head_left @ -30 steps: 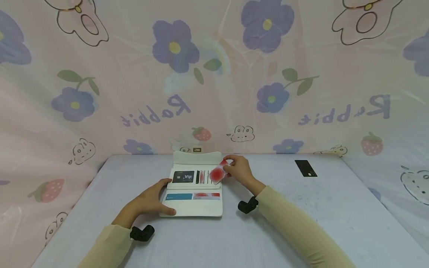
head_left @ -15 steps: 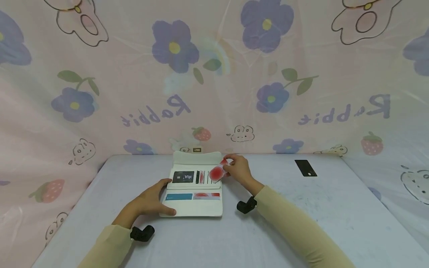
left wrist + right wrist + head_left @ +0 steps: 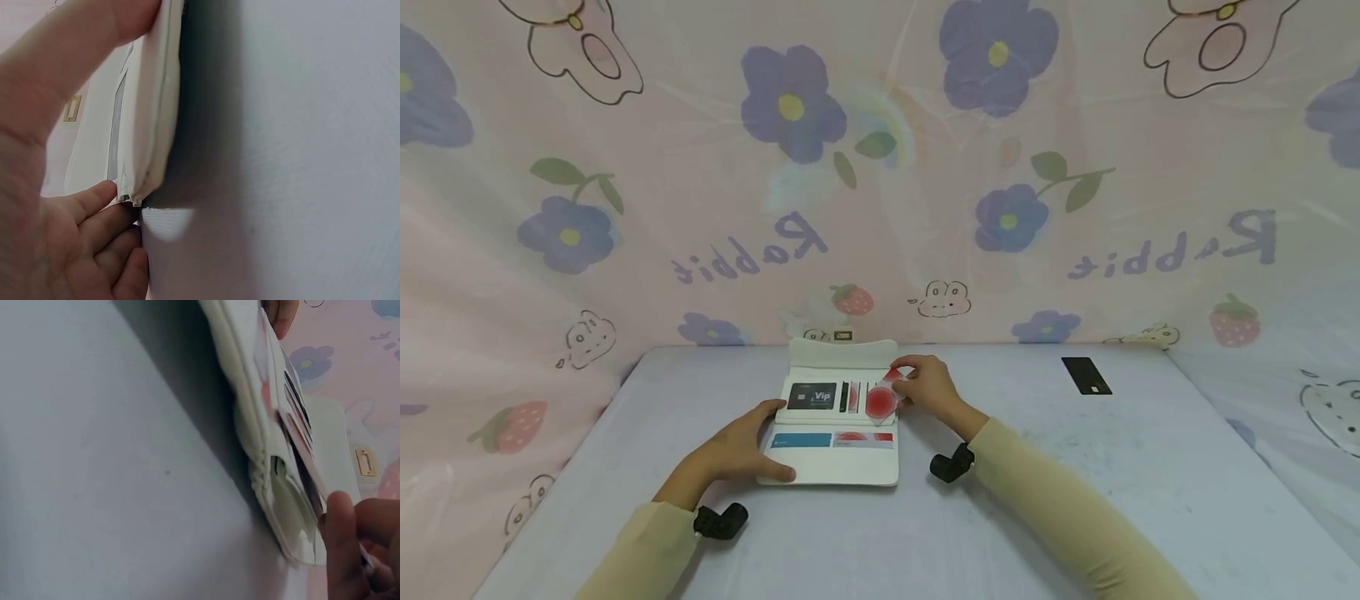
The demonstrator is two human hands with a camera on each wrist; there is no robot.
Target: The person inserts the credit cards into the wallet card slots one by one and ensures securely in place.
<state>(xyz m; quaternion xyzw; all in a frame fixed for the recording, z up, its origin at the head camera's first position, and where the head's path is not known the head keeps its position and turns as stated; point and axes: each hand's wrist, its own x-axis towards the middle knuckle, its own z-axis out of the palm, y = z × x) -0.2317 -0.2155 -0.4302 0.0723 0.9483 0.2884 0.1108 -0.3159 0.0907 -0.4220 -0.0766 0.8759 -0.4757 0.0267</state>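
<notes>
An open white wallet (image 3: 842, 473) lies on the table with cards in its slots, among them a dark "Vip" card (image 3: 811, 397) and a blue card (image 3: 801, 440). My left hand (image 3: 737, 446) grips its left side, the thumb on the lower panel and the fingers at the edge. Between thumb and fingers my right hand (image 3: 932, 387) pinches a card with a red circle (image 3: 880, 402), tilted over the right-hand slots. In the right wrist view the near end of that card (image 3: 306, 453) meets the slot panel; whether it is inside a slot I cannot tell.
A black card (image 3: 1086, 376) lies apart on the right of the white table (image 3: 1030, 517). Behind the table hangs a patterned curtain (image 3: 880, 208). The wallet's top flap (image 3: 842, 353), with a gold clasp (image 3: 843, 335), stands at its far end.
My right hand has shifted slightly left and toward me, bringing the red-circle card lower over the wallet's slots. The left hand keeps its hold on the wallet.
</notes>
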